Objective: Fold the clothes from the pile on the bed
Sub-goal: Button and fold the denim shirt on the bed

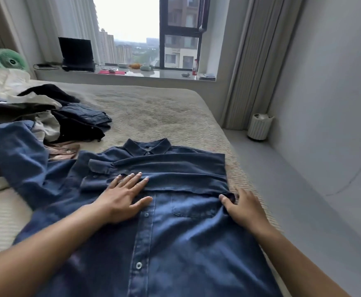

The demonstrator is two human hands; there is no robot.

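A blue denim shirt (175, 221) lies front up on the bed (158, 112), collar away from the person, buttons running down its middle. One sleeve (166, 166) is folded across the chest, its cuff ending just beyond the left hand's fingertips.

The left hand (123, 198) lies flat on the shirt beside the button placket, fingers straight and spread, thumb out toward the right hand. The right hand (243, 207) sits at the shirt's right edge beside the chest pocket (193, 205); its thumb presses the fabric where the folded sleeve meets the edge (the other fingers are hidden over the far side, so I cannot tell whether they grip).

The other sleeve (18, 153) trails off left of the left hand, toward the pile (46, 112) of dark and pale clothes farther left and beyond.
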